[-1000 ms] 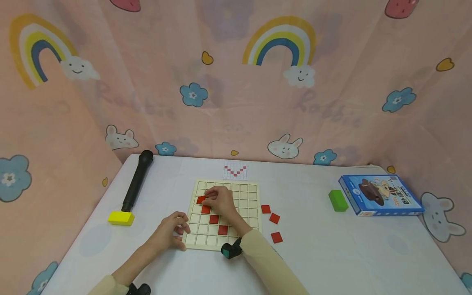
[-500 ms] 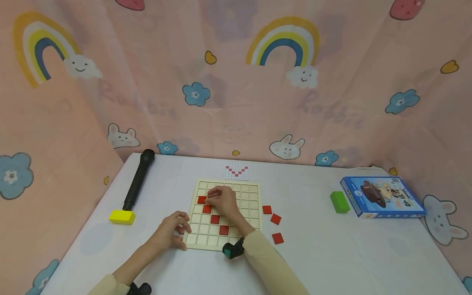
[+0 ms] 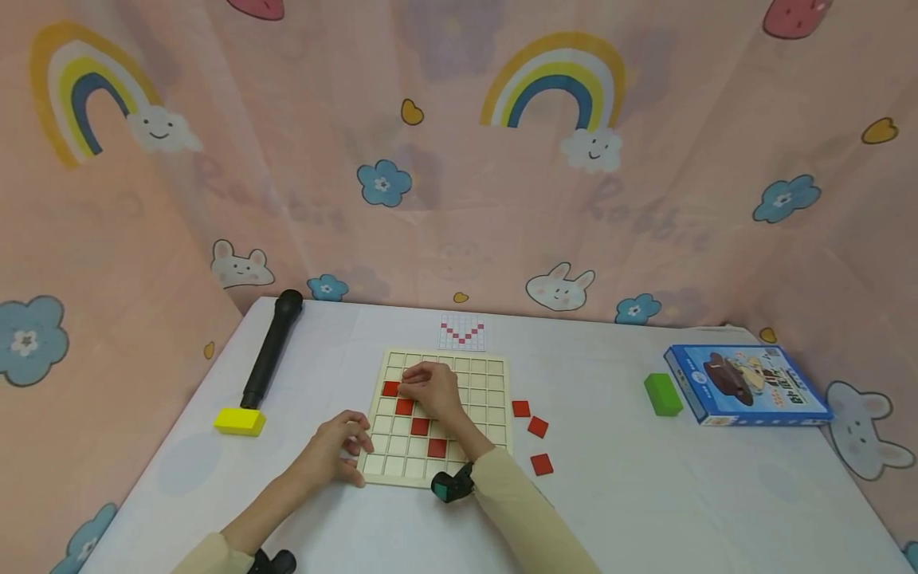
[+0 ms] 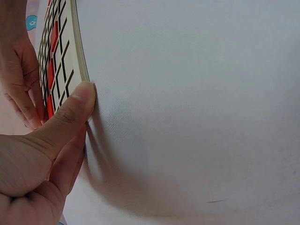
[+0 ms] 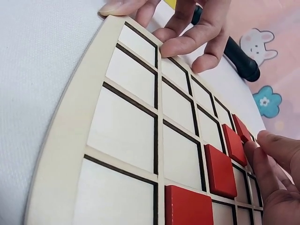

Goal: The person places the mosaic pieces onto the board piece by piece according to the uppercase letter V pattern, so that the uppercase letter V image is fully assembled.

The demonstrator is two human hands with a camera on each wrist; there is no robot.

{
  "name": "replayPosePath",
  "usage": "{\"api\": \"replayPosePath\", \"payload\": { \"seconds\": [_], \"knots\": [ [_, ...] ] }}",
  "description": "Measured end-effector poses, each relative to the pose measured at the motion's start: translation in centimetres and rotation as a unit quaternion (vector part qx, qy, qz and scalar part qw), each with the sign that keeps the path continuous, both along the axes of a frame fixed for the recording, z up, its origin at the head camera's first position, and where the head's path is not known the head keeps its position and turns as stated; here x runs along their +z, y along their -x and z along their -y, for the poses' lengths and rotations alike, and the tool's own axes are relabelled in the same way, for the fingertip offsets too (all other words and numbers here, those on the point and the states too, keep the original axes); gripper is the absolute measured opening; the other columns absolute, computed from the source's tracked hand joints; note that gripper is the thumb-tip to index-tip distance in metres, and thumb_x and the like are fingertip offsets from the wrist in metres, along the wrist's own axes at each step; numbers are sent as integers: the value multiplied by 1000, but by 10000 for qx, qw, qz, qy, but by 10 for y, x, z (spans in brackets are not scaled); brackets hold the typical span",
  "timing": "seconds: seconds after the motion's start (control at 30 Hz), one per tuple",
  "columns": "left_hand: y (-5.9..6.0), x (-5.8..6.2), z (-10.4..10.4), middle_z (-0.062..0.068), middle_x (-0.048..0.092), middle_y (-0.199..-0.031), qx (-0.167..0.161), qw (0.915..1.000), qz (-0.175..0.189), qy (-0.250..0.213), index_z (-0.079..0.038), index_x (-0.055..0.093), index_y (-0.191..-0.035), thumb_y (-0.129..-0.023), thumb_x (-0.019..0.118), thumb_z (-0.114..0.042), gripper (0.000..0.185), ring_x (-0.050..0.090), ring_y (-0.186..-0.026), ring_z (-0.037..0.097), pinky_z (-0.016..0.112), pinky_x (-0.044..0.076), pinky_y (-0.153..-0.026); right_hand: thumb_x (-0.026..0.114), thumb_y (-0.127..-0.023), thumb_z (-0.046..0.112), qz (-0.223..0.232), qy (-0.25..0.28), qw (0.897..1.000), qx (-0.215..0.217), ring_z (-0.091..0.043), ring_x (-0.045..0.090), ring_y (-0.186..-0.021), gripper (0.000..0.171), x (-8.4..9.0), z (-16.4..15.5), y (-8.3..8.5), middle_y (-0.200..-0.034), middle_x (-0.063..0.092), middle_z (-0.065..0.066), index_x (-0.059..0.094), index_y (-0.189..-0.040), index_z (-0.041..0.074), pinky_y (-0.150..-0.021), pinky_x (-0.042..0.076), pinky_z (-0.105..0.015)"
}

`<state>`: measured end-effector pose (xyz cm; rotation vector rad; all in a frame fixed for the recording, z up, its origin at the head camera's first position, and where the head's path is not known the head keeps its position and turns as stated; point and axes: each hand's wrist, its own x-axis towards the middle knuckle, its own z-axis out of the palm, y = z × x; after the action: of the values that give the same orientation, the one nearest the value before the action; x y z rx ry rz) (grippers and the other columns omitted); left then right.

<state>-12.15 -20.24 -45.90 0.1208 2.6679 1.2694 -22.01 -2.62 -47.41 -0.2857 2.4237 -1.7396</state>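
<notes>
In the head view a pale wooden grid board [image 3: 409,481] lies flat, with a diagonal of red square tiles in its cells. My left hand [image 3: 334,449] grips the board's near left corner. Its thumb [image 4: 75,105] lies along the front edge and the fingers sit on the left side. My right hand [image 3: 433,392] reaches over the board, thumb and fingertips together at the far left red tile [image 3: 390,388], pinching at its right edge. Other red tiles [image 5: 221,171] sit flush in their cells. Part of the board's middle is hidden under the right hand.
Three loose red tiles, one a nearby square [image 3: 541,464], lie right of the board. A pattern card [image 3: 462,332] lies behind it. A black-handled mallet with a yellow head [image 3: 240,422] is at left. A green block [image 3: 663,395] and a blue box [image 3: 746,385] are at right.
The far left red tile has shifted slightly left against the board under my right fingertips. My left hand keeps its grip on the corner. The whole view has drifted a little.
</notes>
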Motion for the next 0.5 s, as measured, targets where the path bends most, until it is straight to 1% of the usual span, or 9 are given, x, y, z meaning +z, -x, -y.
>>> {"api": "replayPosePath", "payload": {
  "seconds": [0.1,0.33,0.5],
  "knots": [
    [-1,1,-1,5,57,-101,-18,10000,-16,23,2,61,-94,-49,85,15,53,48,-76,17,22,47,-56,75,-81,6,-9,-70,10000,-20,-22,69,-77,15,0,0,0,-85,71,-12,70,-93,-2,-70,54,-28],
    [-1,2,-2,4,58,-95,44,10000,9,-9,2,59,-97,-50,85,16,55,47,-76,16,21,47,-56,74,-82,6,3,-27,10000,60,-21,69,-79,15,0,0,1,-85,71,-11,70,-94,-1,-72,54,-27],
    [-1,2,-2,5,56,-103,70,9999,-8,135,1,62,-92,-50,85,15,50,48,-76,16,21,49,-57,73,-83,5,-174,-39,9996,202,-22,69,-82,15,3,-7,0,-89,70,-12,70,-96,-2,-74,54,-28]
  ]
}}
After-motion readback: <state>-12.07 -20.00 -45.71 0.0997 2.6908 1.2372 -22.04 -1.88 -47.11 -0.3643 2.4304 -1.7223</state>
